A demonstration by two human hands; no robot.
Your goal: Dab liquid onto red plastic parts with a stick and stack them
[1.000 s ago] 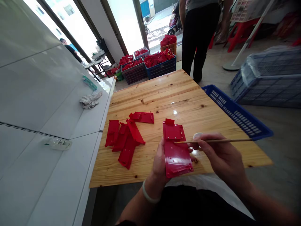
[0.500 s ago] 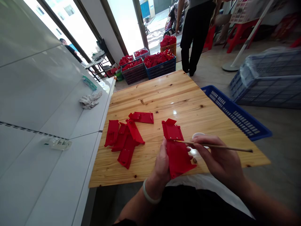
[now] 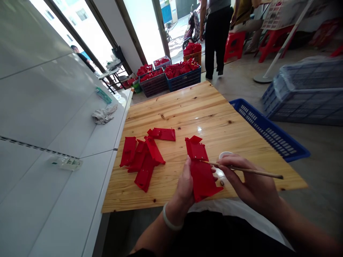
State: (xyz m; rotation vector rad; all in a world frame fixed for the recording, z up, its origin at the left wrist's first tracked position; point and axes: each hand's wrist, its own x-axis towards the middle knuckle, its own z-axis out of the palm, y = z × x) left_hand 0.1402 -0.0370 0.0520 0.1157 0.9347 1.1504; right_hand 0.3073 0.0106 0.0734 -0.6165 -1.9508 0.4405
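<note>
My left hand (image 3: pixel 184 182) is closed round a flat red plastic part (image 3: pixel 202 178), its thumb along the left edge and fingertips showing at the right. The part has a raised block and a slanted flap at its far end. In my right hand (image 3: pixel 249 178) is a thin paintbrush (image 3: pixel 257 172), pinched like a pen. Its tip meets the part just below the raised block, near small pale dots. Partly behind my right fingers stands a small white cup (image 3: pixel 225 154). More red plastic parts (image 3: pixel 144 167) lie in a loose pile on the wooden table (image 3: pixel 184 107), left of my hands.
A blue basket (image 3: pixel 278 137) sits by the table's right edge. Crates of red parts (image 3: pixel 184 76) stand beyond the far edge, near a walking person (image 3: pixel 214 39). On the white ledge at left lie a rag (image 3: pixel 104 115) and a clear bottle (image 3: pixel 71 163).
The brush tip has shifted slightly right along the red part, and the handle's rear end has dipped. The person in the background has stepped farther away. My left hand stays nearly still.
</note>
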